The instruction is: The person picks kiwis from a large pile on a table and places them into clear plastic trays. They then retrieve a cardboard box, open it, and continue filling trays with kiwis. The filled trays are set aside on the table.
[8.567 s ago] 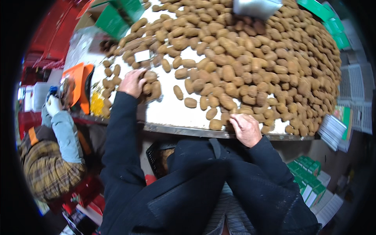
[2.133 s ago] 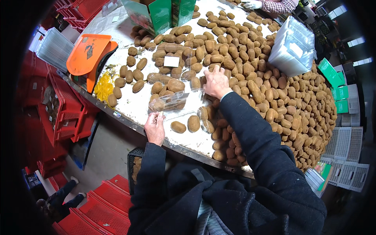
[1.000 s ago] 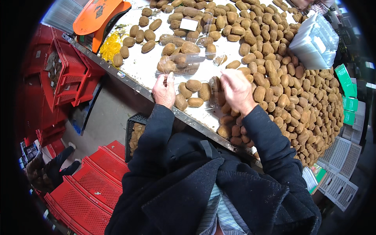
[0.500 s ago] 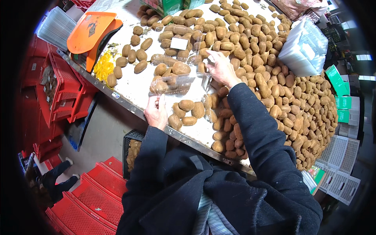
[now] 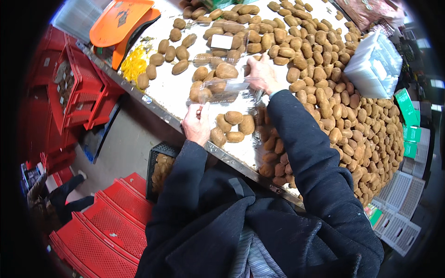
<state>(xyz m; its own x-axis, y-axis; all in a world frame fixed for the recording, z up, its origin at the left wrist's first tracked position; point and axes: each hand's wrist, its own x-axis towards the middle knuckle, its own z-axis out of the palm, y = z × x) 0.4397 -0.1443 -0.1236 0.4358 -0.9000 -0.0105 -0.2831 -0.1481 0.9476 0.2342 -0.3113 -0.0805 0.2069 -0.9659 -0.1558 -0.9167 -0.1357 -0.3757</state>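
Both bare hands are at one clear plastic box [image 5: 228, 87], thin-walled and shiny, on the white tabletop [image 5: 172, 92] close to the table's metal edge, with plump brown kiwifruit [image 5: 226, 71] in it. The left hand [image 5: 197, 124] pinches the box's near-left corner between thumb and fingertips; the right hand [image 5: 261, 76] is at its far-right end, fingers bent, but from here I can't tell whether they're gripping it. Nearer the edge I count five loose kiwis [image 5: 234, 117], oval and matt-skinned, in a rough ring. Just behind sits one filled box [image 5: 222, 42] with a white rectangular label. Past the right arm spreads a heap of kiwis [image 5: 327, 88], too many to count, bearing one stack of nested clear boxes [image 5: 374, 67]. Left of it all lie one smooth orange scoop [image 5: 120, 23] and one tangle of stringy yellow strands [image 5: 134, 65].
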